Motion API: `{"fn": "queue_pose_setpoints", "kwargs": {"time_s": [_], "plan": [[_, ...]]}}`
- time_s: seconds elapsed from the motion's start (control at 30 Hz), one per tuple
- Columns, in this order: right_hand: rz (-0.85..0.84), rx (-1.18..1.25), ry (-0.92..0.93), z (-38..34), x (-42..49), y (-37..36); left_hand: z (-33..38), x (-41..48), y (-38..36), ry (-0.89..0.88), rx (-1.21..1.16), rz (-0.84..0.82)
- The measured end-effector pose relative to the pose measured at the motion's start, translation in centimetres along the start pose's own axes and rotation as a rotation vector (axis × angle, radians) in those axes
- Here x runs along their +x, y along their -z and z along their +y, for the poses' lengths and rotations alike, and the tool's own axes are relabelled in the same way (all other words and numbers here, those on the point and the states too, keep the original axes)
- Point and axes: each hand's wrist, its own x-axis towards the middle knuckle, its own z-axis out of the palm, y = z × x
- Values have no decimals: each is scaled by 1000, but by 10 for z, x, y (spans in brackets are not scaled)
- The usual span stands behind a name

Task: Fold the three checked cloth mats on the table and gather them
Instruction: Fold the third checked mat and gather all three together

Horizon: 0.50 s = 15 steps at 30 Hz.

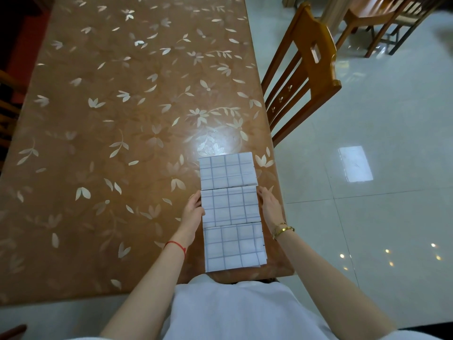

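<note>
Three folded white mats with grey checks lie in a column near the table's right front corner. The far mat [228, 171], the middle mat [230, 204] and the near mat [235, 247] touch edge to edge. My left hand [193, 211] rests against the left edge of the middle mat, fingers fairly straight along it. My right hand [269, 204] touches the same mat's right edge, fingers extended. Whether either hand's fingertips reach under the mat is hidden.
The brown table [110, 143] has a glossy cover with pale leaf patterns. A wooden chair [301, 69] stands close to the table's right side, with another chair [382, 18] farther back on the shiny tiled floor [367, 168].
</note>
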Motion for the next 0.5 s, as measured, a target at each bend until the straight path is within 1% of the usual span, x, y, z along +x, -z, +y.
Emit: {"fn": "queue_pose_setpoints", "kwargs": {"time_s": [0.17,0.27,0.4,0.5], "plan": [[-10,1,2,0,0,-1,4,-6,-1,-11,18,-14],[20,13,10,2,-2,0,11,-18,-5,-34,-4,-27],[112,20,8,21,-9,1,-1,-25,-3,-40,-12,68],[157,29,5,35,-25,3,-21,-34,0,11,7,128]]}}
